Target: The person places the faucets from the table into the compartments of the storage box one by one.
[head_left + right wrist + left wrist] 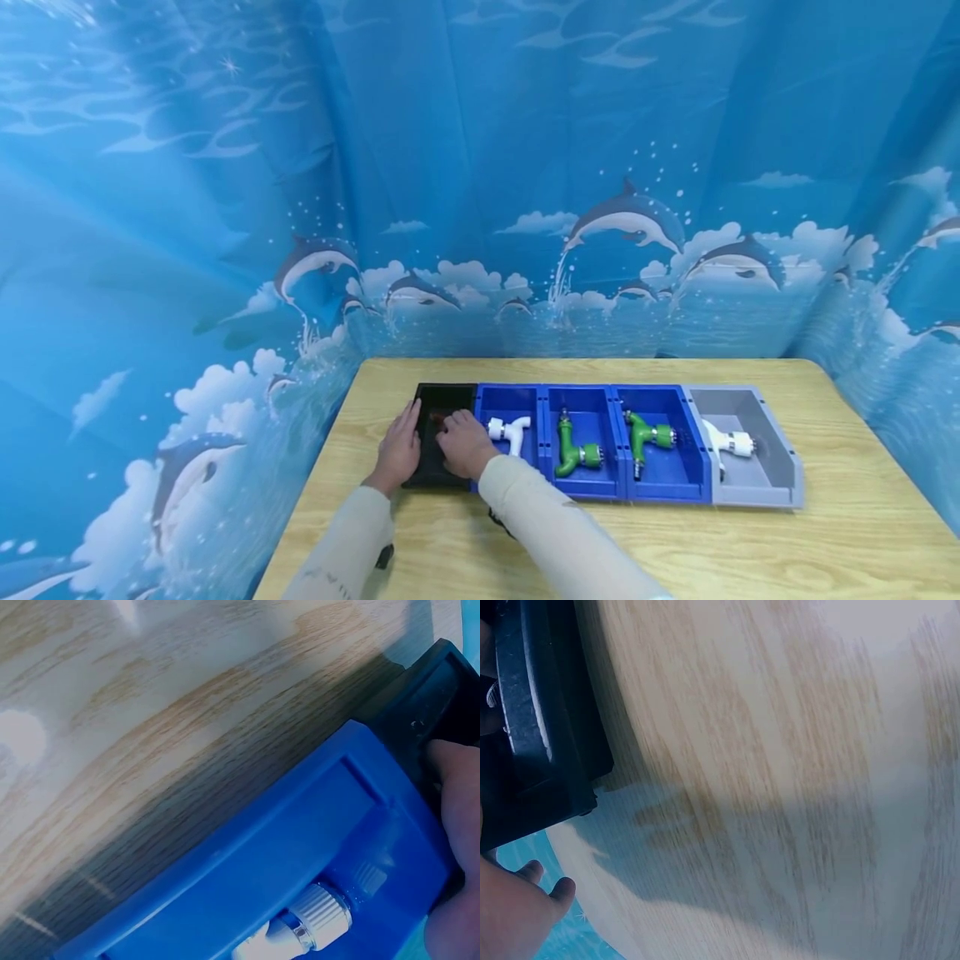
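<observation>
My left hand (pixel 400 450) lies along the left side of the black bin (pixel 431 475), its fingers extended near the rim. In the left wrist view, part of that hand (pixel 514 911) shows beside the bin's corner. My right hand (pixel 463 442) reaches down inside the black bin, fingers bent and their tips mostly hidden. Something reddish-brown, too dark to identify, lies by those fingertips. A small ridged silver piece (pixel 492 694) shows inside the bin in the left wrist view. Right of the hand, a white faucet (pixel 513 432) lies in a blue bin (pixel 510 393).
Two more blue bins (pixel 581 396) (pixel 651 393) each hold a green faucet (pixel 573 454) (pixel 647 437). At the row's right end, a grey bin (pixel 757 498) contains a white faucet (pixel 731 442). The bins stand on a wooden table (pixel 847 450), with a dolphin-print curtain (pixel 480 167) behind.
</observation>
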`<state>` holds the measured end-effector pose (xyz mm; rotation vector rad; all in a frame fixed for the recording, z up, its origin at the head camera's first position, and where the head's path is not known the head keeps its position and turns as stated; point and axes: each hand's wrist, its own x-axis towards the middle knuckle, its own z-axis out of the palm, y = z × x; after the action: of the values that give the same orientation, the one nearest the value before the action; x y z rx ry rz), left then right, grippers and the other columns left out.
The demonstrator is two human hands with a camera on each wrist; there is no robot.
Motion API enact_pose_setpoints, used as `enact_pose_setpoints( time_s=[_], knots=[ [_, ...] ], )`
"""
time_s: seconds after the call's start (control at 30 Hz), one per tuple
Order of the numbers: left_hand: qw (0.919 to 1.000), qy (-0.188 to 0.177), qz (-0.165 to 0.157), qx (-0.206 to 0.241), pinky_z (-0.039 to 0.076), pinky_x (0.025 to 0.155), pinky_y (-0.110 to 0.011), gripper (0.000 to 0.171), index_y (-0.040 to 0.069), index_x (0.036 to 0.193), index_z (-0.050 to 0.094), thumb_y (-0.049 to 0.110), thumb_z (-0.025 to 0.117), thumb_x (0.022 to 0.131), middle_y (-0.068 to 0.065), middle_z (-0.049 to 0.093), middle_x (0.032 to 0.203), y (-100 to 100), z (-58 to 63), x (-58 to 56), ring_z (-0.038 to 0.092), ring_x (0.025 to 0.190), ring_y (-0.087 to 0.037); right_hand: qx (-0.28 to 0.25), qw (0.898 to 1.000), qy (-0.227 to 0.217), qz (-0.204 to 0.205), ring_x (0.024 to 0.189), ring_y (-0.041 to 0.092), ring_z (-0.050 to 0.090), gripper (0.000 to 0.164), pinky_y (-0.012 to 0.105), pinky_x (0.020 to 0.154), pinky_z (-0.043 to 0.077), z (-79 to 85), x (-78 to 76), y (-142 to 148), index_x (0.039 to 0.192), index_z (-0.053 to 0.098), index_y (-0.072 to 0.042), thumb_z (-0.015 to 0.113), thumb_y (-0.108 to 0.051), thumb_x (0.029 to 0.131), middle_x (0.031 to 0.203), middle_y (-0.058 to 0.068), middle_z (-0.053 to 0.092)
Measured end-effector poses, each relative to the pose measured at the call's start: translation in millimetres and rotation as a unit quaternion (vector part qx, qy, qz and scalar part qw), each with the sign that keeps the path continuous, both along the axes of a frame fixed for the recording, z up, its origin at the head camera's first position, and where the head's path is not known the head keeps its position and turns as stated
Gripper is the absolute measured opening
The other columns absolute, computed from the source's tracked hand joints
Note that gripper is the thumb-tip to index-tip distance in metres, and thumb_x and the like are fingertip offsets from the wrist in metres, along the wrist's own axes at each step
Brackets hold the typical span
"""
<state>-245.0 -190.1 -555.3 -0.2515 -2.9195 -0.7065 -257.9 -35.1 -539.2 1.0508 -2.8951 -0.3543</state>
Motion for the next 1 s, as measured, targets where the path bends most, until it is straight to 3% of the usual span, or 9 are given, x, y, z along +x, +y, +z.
enact_pose_setpoints(
  time_s=[0.13, 0.4, 0.63, 1.0],
  knots=[
    [0.9999, 0.008, -0.004, 0.01, 0.038, 0.101, -0.061, 0.058, 0.001, 0.15, 0.032, -0.003, 0.047, 0.095, -0.022, 0.033, 0.153, -0.1, -2.0, -0.1, 0.039, 0.132, -0.045, -0.007, 1.0, 0.004, 0.009, 0.114, 0.017, 0.051, 0.037, 0.033, 0.107, 0.035, 0.7, 0.5, 3.3, 0.118, 0.069, -0.023, 0.065, -0.045, 0.088, 0.12, -0.001, 0.061],
    [0.9997, -0.017, 0.004, 0.016, 0.036, 0.102, -0.062, 0.059, 0.006, 0.153, 0.026, 0.0, 0.045, 0.097, -0.018, 0.028, 0.157, 1.1, -4.1, -1.5, 0.035, 0.137, -0.041, -0.018, 1.0, -0.008, 0.016, 0.118, 0.018, 0.05, 0.038, 0.034, 0.11, 0.034, 4.5, 3.1, 10.0, 0.12, 0.068, -0.023, 0.067, -0.043, 0.088, 0.122, -0.001, 0.06],
    [0.9998, 0.009, 0.0, 0.015, 0.039, 0.1, -0.061, 0.059, 0.001, 0.151, 0.03, -0.004, 0.047, 0.094, -0.022, 0.033, 0.153, 2.3, 1.0, -0.2, 0.038, 0.134, -0.044, -0.041, 0.999, -0.031, 0.018, 0.125, 0.018, 0.048, 0.04, 0.035, 0.114, 0.03, 11.3, 6.4, 13.1, 0.123, 0.067, -0.023, 0.067, -0.044, 0.089, 0.127, 0.0, 0.058],
    [0.9997, 0.001, 0.004, 0.024, 0.038, 0.099, -0.063, 0.06, 0.003, 0.152, 0.029, -0.002, 0.046, 0.095, -0.02, 0.03, 0.155, -0.3, -1.2, 0.8, 0.037, 0.134, -0.044, -0.088, 0.994, -0.059, 0.038, 0.133, 0.023, 0.043, 0.041, 0.036, 0.115, 0.028, 14.7, 27.3, 31.7, 0.123, 0.066, -0.022, 0.069, -0.041, 0.087, 0.134, 0.004, 0.055]
  ],
)
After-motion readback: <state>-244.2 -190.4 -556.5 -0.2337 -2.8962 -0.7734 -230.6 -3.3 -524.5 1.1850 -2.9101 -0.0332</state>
